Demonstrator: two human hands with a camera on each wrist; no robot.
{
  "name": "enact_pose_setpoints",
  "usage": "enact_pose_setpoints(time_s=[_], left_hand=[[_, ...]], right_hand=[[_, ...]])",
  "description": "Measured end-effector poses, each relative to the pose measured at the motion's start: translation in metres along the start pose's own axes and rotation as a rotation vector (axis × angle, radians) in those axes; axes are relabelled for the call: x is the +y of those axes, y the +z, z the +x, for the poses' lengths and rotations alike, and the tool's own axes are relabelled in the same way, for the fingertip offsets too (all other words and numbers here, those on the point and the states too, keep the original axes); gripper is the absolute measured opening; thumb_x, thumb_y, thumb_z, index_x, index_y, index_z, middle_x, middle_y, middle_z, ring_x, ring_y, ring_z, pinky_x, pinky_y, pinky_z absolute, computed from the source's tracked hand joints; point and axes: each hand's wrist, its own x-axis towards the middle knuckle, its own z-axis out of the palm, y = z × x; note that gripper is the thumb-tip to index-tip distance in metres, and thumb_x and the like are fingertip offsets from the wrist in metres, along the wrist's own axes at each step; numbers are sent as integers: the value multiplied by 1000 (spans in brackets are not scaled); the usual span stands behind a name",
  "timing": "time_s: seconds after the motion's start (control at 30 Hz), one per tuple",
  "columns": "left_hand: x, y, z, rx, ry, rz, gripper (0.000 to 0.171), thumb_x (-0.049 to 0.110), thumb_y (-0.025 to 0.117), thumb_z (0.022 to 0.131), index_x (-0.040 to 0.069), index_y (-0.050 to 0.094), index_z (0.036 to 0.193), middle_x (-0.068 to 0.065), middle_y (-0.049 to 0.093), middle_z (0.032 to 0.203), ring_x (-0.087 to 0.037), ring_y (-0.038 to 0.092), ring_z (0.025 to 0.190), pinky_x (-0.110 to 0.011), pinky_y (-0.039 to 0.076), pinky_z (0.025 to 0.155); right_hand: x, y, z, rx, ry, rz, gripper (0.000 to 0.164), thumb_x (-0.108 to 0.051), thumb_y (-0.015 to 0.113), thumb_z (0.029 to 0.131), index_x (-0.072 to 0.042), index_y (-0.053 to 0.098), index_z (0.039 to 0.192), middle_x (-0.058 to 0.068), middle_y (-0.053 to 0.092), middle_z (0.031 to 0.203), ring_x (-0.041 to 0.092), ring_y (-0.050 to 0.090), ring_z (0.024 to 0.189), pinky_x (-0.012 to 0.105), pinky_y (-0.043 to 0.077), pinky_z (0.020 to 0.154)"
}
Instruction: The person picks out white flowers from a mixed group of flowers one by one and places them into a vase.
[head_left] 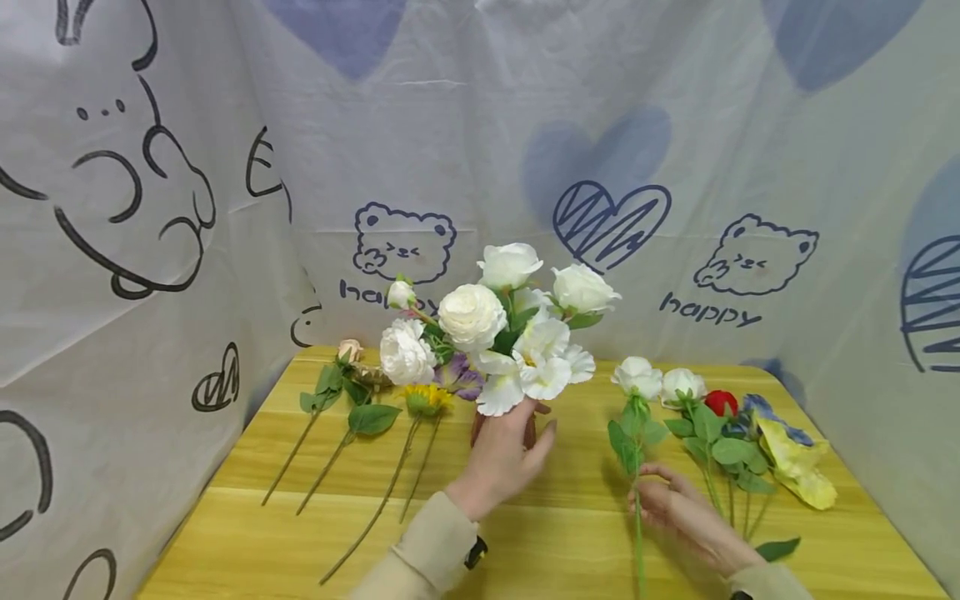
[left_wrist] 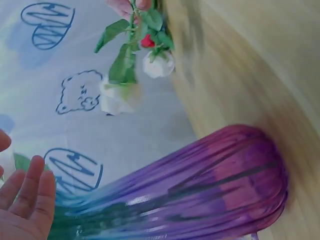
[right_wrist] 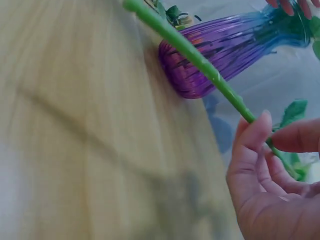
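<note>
A ribbed glass vase [left_wrist: 230, 180], purple at the base and blue-green at the neck, stands upright with several white flowers [head_left: 472, 318] in its mouth. My left hand [head_left: 504, 457] is at the vase's neck, just under the blooms, with its fingers [left_wrist: 34, 192] loosely extended. In the head view this hand hides most of the vase. Thumb and fingers of my right hand [head_left: 686, 510] pinch the green stem [right_wrist: 200, 60] of a white rose [head_left: 637, 377]. That rose is held upright above the table, to the right of the vase, its bloom at the top and leaves below.
Left of the vase, several stems lie on the wooden table [head_left: 247, 533], among them a yellow flower [head_left: 425, 400] and a pale pink rose [head_left: 349, 350]. On the right lie another white rose [head_left: 682, 387], a red flower [head_left: 722, 403] and a yellow-and-blue flower [head_left: 797, 467]. Printed cloth [head_left: 480, 125] surrounds the table.
</note>
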Motion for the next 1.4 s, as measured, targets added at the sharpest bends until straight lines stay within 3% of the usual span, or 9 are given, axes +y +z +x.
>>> enact_pose_setpoints(time_s=[0.1, 0.27, 0.53, 0.67, 0.77, 0.9, 1.03, 1.2, 1.4], left_hand=[[-3, -6, 5, 68, 6, -30, 22, 5, 67, 90, 4, 65, 112, -5, 66, 74, -10, 58, 63, -17, 48, 61], [-8, -16, 9, 124, -35, -125, 50, 2, 63, 90, 6, 56, 139, -13, 73, 104, -21, 71, 90, -31, 60, 80], [-15, -27, 11, 136, -73, -125, 53, 4, 62, 92, 7, 52, 144, -15, 67, 126, -24, 69, 101, -33, 60, 87], [-19, -32, 13, 139, -72, -79, 53, 5, 62, 93, 7, 52, 144, -13, 65, 134, -25, 67, 113, -38, 57, 98], [-21, -34, 15, 135, -70, -79, 50, 4, 62, 92, 6, 54, 142, -12, 64, 136, -25, 67, 112, -38, 58, 98], [-23, -36, 17, 115, -84, -120, 34, 1, 61, 91, 4, 61, 125, -14, 66, 126, -23, 71, 94, -36, 63, 81], [-21, -36, 16, 72, -101, -108, 23, -1, 59, 92, 6, 67, 112, -16, 62, 135, -18, 70, 84, -31, 61, 69], [-18, -36, 16, 38, -90, -76, 38, 0, 58, 94, 7, 66, 130, -16, 56, 145, -15, 68, 81, -18, 54, 62], [-19, -35, 18, 54, -92, -93, 48, 2, 60, 94, 4, 57, 142, -18, 56, 144, -18, 71, 83, -19, 60, 69]], right_hand=[[-12, 7, -1, 127, -53, -128, 30, -19, 50, 105, -5, 38, 129, -4, 68, 95, 8, 66, 85, 23, 58, 75], [-36, 22, 0, 310, -199, -273, 30, -16, 53, 105, -1, 42, 129, -11, 69, 90, 9, 66, 84, 28, 61, 76], [-67, 46, 1, 414, -547, -414, 30, -22, 55, 105, 3, 50, 121, -15, 67, 89, 7, 70, 78, 25, 61, 70], [-84, 59, 2, 451, -675, -411, 24, -17, 55, 105, 3, 53, 117, -9, 66, 94, 5, 71, 79, 25, 61, 70], [-96, 70, 3, 478, -766, -385, 19, -12, 54, 104, 4, 55, 112, -3, 67, 96, 5, 71, 79, 24, 61, 69], [-112, 83, 4, 503, -884, -326, 14, -5, 53, 103, 8, 55, 109, -2, 66, 94, 5, 72, 79, 20, 59, 67], [-125, 92, 6, 530, -999, -298, 13, 1, 53, 101, 12, 55, 108, -10, 64, 92, 0, 69, 77, 16, 56, 66], [-137, 99, 8, 518, -1127, -217, 12, 3, 53, 101, 13, 53, 105, -11, 65, 93, 1, 70, 79, 14, 55, 65], [-147, 104, 14, 480, -1255, -115, 17, 3, 53, 101, 17, 50, 109, -8, 69, 98, 7, 72, 84, 17, 53, 62]])
